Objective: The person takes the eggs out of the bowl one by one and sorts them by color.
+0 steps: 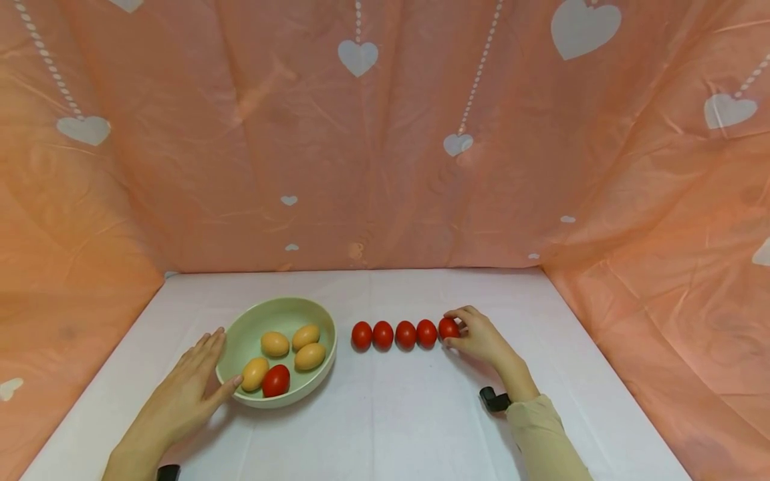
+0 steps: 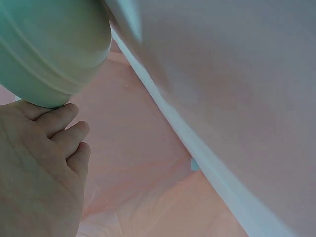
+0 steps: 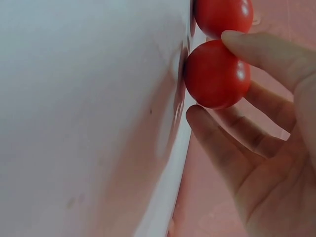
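Glossy red egg-shaped piece [image 1: 447,329] sits at the right end of a five-piece row [image 1: 406,335] on the white cloth-covered table [image 1: 415,421]. Likely light, smooth, prone to roll; fragility unclear. Best pinched across its middle. Right hand [image 1: 482,339] comes in low, thumb and fingers curved round it; can't tell squeeze. Left hand [image 1: 185,391]: fingers extended against pale green round bowl [image 1: 283,310], thumb at rim.

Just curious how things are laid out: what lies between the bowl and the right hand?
Four red eggs in a row, then a fifth egg touched by the right hand; the head view shows this.
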`<state>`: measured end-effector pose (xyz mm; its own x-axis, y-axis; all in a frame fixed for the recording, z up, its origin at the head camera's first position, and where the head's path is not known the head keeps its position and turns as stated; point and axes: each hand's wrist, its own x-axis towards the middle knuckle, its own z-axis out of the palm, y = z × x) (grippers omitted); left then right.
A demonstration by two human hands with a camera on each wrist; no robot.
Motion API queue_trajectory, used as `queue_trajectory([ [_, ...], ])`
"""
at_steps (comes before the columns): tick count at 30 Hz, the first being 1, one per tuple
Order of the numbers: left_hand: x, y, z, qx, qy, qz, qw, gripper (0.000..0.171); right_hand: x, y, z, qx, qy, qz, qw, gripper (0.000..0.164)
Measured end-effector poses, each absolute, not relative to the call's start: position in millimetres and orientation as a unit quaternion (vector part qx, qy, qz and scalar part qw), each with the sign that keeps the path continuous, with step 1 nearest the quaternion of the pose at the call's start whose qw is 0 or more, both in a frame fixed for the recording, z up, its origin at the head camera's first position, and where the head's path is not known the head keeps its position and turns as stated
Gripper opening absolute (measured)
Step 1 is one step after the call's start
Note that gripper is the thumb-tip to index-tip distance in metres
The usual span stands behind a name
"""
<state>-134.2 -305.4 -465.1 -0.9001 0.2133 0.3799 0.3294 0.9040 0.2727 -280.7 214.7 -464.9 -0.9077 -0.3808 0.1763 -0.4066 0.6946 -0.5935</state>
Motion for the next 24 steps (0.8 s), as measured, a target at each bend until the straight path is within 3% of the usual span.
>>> queue_trajectory([
  [7,-133.6,-304.5,-464.4,-0.137,-0.962,-0.169,0.166,0.087,-276.7,214.6,-462.4,0.212,-0.921,0.325,0.031,0.052],
  [24,-133.0,-305.5,-462.9,-0.138,-0.962,-0.173,0.162,0.087,-266.3,170.6,-439.8,0.274,-0.882,0.356,0.144,0.047],
])
